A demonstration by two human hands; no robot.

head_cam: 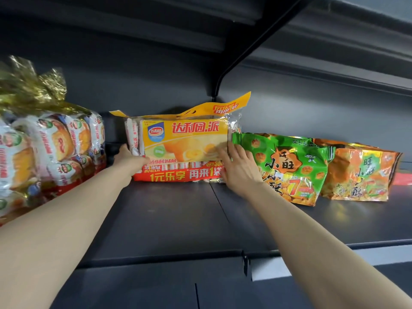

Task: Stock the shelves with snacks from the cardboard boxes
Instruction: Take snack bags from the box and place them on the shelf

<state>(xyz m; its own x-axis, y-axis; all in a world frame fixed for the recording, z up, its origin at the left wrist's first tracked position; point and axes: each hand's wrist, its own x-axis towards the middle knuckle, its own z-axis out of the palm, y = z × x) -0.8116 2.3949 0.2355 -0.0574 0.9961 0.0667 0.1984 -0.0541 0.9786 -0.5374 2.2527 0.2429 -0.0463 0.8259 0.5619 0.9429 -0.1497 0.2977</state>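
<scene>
While your left hand [130, 157] grips the left end of the yellow-and-red plastic pack of wrapped pies [185, 139], your right hand [239, 172] presses flat on its right front, fingers straight and spread. The pack stands upright at the far side of the dark grey metal shelf [178, 219]. Just right of it leans 1 green foil snack bag [289, 166], then 1 orange foil snack bag [361, 175]. At the near left sits a clear bag of wrapped cakes with a gold gathered top [44, 148].
</scene>
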